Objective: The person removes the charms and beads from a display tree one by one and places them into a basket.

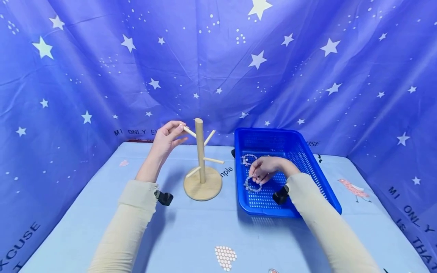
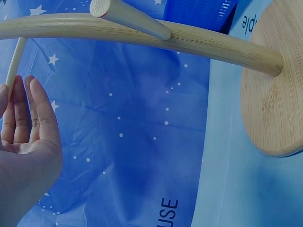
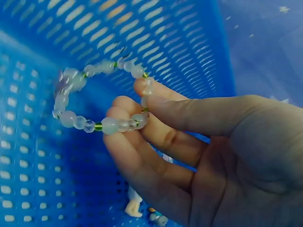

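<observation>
A wooden stand [image 1: 200, 151] with a round base and several thin pegs stands upright on the table. My left hand [image 1: 167, 137] pinches the tip of its upper left peg [image 1: 190, 131] between thumb and fingers; the left wrist view also shows that peg [image 2: 15, 64]. Inside the blue basket [image 1: 240, 197], my right hand [image 1: 268, 168] pinches a beaded bracelet [image 3: 106, 125] of pale translucent beads with small green ones. The bracelet hangs as a loop from thumb and fingertips. Another beaded bracelet [image 1: 249, 159] lies behind it in the basket.
Below the right hand, a small pale object [image 3: 134, 203] and some beads [image 3: 158, 218] show partly in the basket. A light blue cloth [image 1: 191, 235] covers the table. Blue star-printed curtains [image 1: 218, 68] rise close behind the stand and basket.
</observation>
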`<state>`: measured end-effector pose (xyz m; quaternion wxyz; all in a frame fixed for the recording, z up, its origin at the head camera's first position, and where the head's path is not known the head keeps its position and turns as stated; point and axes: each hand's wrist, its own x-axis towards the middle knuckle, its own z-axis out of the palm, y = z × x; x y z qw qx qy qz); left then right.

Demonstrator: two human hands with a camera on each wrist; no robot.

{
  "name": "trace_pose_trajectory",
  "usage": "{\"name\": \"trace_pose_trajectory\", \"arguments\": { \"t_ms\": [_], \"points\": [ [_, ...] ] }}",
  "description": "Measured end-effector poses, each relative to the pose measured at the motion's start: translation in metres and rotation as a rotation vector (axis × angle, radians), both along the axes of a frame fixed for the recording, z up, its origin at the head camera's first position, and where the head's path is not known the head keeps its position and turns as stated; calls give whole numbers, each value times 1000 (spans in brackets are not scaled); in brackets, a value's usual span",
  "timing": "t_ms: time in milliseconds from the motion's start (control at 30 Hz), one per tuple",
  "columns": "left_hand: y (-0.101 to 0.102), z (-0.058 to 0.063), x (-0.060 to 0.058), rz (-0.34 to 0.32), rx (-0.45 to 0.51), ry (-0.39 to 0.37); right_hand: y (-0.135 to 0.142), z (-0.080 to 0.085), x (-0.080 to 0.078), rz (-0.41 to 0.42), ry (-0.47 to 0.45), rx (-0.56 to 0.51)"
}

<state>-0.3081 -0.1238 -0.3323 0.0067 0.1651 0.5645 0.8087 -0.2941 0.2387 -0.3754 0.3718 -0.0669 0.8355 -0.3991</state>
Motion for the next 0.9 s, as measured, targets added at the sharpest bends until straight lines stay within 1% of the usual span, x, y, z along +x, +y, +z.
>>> {"name": "trace_pose_trajectory", "arguments": {
  "t_ms": [100,233,333,400,467,533,600,633,667,733,767,833,900],
  "points": [
    [2,0,-1,-1,-7,6,5,-6,-1,-18,-48,35],
    [4,2,-1,8,-24,19,10,-8,-2,-48,-58,71],
    [2,3,-1,32,-63,37,14,-7,-1,-65,-37,87],
    [0,3,-1,44,-97,58,17,-4,0,-56,-24,85],
    [-2,4,-1,49,-142,87,23,3,3,-40,5,77],
    [-6,5,-1,36,-168,121,33,13,7,-25,64,43],
    [-10,7,-1,26,-186,150,47,27,12,-24,168,-9],
    [-13,8,-1,25,-192,165,55,34,15,-42,232,-42],
    [-17,8,-1,31,-200,180,64,41,18,-59,304,-73],
    [-24,10,-1,58,-235,218,81,55,27,-116,485,-98],
    [-28,10,-1,85,-269,236,89,61,32,-151,585,-93],
    [-36,9,0,168,-381,300,101,70,40,-253,795,-70],
    [-42,6,1,287,-538,367,111,75,49,-370,999,7]
  ]
}}
